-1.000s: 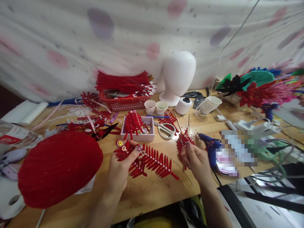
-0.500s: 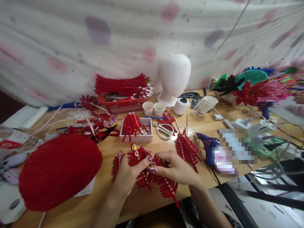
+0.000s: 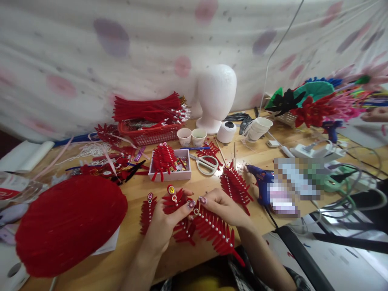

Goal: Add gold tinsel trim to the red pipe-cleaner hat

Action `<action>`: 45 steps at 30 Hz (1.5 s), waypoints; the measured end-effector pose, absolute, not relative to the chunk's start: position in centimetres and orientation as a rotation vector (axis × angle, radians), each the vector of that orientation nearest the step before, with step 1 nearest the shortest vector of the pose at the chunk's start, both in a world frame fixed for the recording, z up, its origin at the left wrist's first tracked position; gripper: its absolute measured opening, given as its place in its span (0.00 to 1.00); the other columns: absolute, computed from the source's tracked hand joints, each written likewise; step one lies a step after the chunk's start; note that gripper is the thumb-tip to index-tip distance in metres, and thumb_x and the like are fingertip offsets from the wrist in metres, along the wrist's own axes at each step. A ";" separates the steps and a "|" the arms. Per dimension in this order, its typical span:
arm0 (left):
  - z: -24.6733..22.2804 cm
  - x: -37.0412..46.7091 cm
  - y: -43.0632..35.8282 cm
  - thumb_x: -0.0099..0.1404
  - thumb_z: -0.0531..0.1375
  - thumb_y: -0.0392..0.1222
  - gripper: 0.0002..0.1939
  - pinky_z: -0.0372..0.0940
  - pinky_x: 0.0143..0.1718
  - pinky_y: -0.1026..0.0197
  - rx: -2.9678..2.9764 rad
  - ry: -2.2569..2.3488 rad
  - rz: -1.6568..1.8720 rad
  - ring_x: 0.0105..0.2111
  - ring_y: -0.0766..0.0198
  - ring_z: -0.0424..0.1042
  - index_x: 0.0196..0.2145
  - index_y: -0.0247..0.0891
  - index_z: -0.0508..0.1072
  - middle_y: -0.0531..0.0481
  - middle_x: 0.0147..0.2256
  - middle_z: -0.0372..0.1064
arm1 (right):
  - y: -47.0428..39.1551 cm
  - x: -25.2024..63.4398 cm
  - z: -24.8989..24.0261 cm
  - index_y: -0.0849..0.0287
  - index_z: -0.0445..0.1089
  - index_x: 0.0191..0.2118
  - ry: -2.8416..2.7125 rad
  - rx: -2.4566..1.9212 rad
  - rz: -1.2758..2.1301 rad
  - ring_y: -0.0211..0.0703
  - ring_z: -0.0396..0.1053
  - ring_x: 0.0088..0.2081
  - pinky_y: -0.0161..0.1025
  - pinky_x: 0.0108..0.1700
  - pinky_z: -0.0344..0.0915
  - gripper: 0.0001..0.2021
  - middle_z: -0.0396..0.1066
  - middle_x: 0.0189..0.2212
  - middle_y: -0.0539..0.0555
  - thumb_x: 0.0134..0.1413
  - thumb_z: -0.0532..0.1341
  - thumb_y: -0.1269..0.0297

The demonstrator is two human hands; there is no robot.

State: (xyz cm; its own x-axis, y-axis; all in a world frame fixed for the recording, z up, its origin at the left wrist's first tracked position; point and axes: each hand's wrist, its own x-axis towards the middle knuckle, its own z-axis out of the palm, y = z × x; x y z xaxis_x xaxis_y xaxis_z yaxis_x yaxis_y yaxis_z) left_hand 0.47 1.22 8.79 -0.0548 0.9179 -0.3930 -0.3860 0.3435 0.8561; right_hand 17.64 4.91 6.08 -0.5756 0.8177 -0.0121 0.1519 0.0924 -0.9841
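Low in the middle of the view, my left hand point(image 3: 165, 220) is closed on a red feather-shaped ornament point(image 3: 178, 202) topped with a yellow gem. Just right of it, my right hand point(image 3: 222, 204) pinches the upper end of a red beaded leaf point(image 3: 216, 230), whose row of pearls and round gem face up. The thumbs are close together at the joined tops of the pieces. Another red leaf with a pink gem point(image 3: 147, 214) lies left of my left hand. Some fingertips are hidden behind the red pieces.
A white box point(image 3: 171, 175) of gems, scissors point(image 3: 207, 163) and a beaded leaf point(image 3: 235, 186) lie beyond my hands. A blue glue gun point(image 3: 262, 184) is right, a big red dome point(image 3: 72, 222) left. A foam head point(image 3: 216, 95) stands behind; another person's hand point(image 3: 376, 114) shows far right.
My right thumb has lifted off the gem top and sits higher on the leaf. The beaded leaf has swung rightward and shows more of its pearls. The whole view has shifted slightly.
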 end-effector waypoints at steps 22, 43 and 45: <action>10.0 -1.7 2.9 0.39 0.76 0.42 0.22 0.66 0.24 0.67 0.558 1.226 1.215 0.22 0.68 0.70 0.35 0.35 0.80 0.54 0.24 0.74 | 4.6 19.2 4.7 0.56 0.55 0.25 -1.806 -1.275 1.063 0.37 0.57 0.26 0.35 0.31 0.54 0.25 0.57 0.22 0.47 0.69 0.44 0.46; 11.6 -2.6 20.6 0.38 0.72 0.32 0.11 0.64 0.23 0.65 1.287 1.560 0.894 0.19 0.65 0.70 0.21 0.32 0.76 0.51 0.19 0.74 | 1.4 21.8 3.1 0.57 0.61 0.24 -2.129 -1.688 0.561 0.42 0.69 0.24 0.37 0.28 0.49 0.21 0.70 0.21 0.53 0.71 0.49 0.59; 11.2 -2.5 21.2 0.39 0.73 0.34 0.11 0.65 0.23 0.64 1.311 1.580 0.858 0.20 0.63 0.71 0.19 0.34 0.74 0.51 0.18 0.72 | 1.2 22.3 2.8 0.57 0.59 0.24 -2.109 -1.696 0.549 0.42 0.68 0.24 0.38 0.28 0.49 0.22 0.69 0.21 0.52 0.71 0.48 0.57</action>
